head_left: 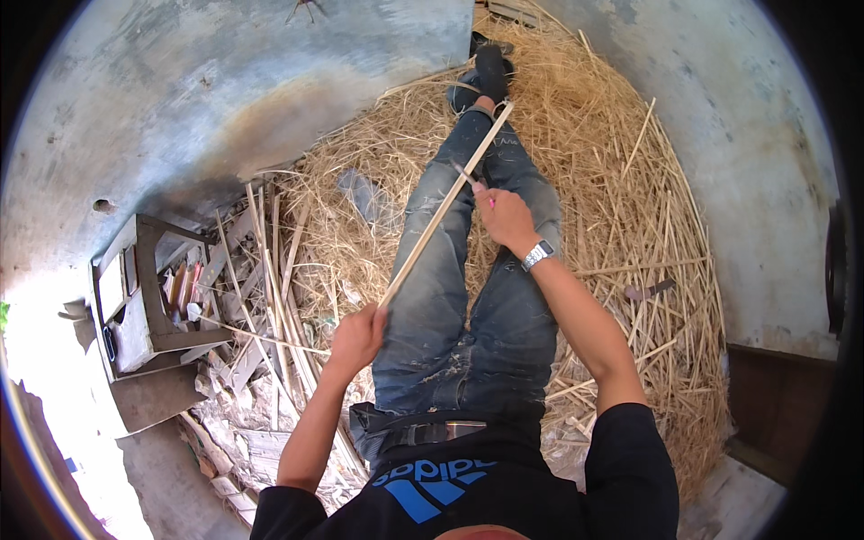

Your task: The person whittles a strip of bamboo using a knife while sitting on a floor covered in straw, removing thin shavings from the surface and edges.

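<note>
My left hand point(358, 335) is closed on the lower end of a long pale split strip point(434, 225), which runs diagonally over my jeans to near my ankle. My right hand point(506, 218) grips a knife point(465, 177) with a pinkish handle, its blade at the strip over my thigh. My outstretched legs point(513, 351) lie on loose straw and thin sticks point(603, 180), with my dark-shod feet point(490, 72) at the far end.
Curved, weathered walls point(225, 54) surround me. A box-like shelf point(148, 351) holding small items stands at the left, beside long strips point(274, 270) and debris. Another bladed tool point(648, 291) lies on the straw at the right. A dark recess point(774, 405) is at the lower right.
</note>
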A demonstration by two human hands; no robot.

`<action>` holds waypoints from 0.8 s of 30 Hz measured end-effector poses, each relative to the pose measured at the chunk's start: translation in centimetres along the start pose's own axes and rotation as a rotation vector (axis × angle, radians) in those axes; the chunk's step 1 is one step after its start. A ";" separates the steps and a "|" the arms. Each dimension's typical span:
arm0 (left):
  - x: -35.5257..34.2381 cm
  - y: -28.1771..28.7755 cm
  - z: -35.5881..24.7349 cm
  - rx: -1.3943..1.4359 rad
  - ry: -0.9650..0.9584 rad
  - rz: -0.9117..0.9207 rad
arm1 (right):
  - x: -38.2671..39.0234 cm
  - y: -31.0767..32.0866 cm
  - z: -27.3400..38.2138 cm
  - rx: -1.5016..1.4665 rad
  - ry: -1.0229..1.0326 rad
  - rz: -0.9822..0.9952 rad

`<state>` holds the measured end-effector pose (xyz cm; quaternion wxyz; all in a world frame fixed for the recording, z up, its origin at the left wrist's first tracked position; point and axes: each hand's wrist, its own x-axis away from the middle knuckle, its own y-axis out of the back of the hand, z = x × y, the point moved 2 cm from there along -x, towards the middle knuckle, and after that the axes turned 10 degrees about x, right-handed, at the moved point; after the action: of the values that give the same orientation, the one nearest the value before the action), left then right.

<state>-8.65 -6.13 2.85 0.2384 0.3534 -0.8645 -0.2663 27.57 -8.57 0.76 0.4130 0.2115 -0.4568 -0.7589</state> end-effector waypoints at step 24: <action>-10.6 -2.1 -1.6 0.008 -0.017 -0.042 | 4.2 -4.7 3.9 -0.044 0.207 0.059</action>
<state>0.10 -0.02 0.35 0.2238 0.3701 -0.8600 -0.2708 20.42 -8.91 -1.17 0.4848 0.2661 -0.4008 -0.7304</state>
